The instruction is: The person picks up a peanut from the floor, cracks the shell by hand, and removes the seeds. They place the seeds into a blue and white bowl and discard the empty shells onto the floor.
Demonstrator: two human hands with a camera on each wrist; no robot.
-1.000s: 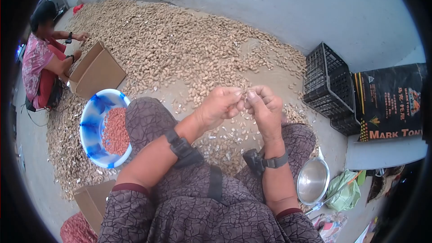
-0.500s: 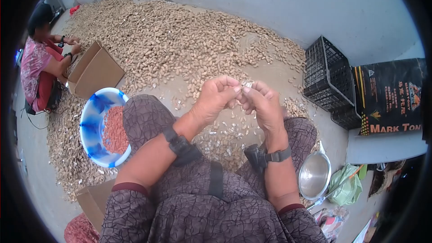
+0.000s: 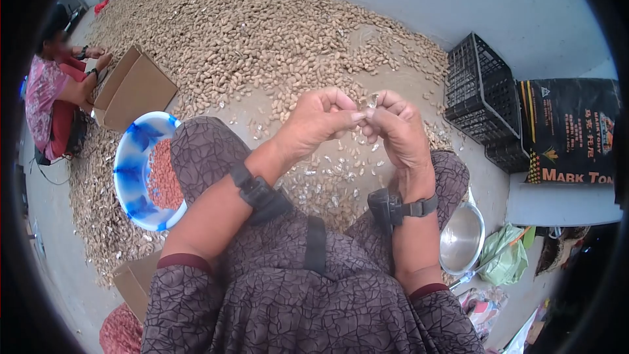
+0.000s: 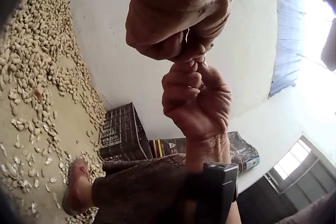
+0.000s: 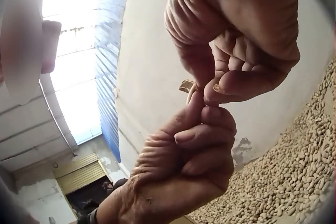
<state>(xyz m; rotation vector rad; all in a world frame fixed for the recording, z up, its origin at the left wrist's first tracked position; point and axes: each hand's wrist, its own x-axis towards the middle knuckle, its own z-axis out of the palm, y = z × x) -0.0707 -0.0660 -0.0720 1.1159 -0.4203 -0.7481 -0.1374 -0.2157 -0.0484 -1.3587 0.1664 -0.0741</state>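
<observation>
My left hand (image 3: 319,121) and right hand (image 3: 398,124) meet fingertip to fingertip above the floor, between my knees and the heap. Thumbs and forefingers of both pinch one small peanut (image 5: 186,86); a piece of its tan shell sticks out past the fingertips in the right wrist view. Most of it is hidden by the fingers. Beneath the hands, broken shells (image 3: 327,183) litter the floor. Beyond them spreads a large heap of unshelled peanuts (image 3: 249,46). A blue and white basin (image 3: 128,177) beside my left knee holds reddish shelled peanuts (image 3: 164,180).
Another person (image 3: 52,98) squats at far left by a cardboard box (image 3: 141,85). Black plastic crates (image 3: 478,85) and a black printed sack (image 3: 570,131) stand along the right wall. A metal bowl (image 3: 462,239) and a green plastic bag (image 3: 508,255) lie beside my right leg.
My hands stay together but sit higher in the head view, as the view itself tilts down. The shell piece now shows above the fingertips. The other person's reaching hand has drawn back from the heap.
</observation>
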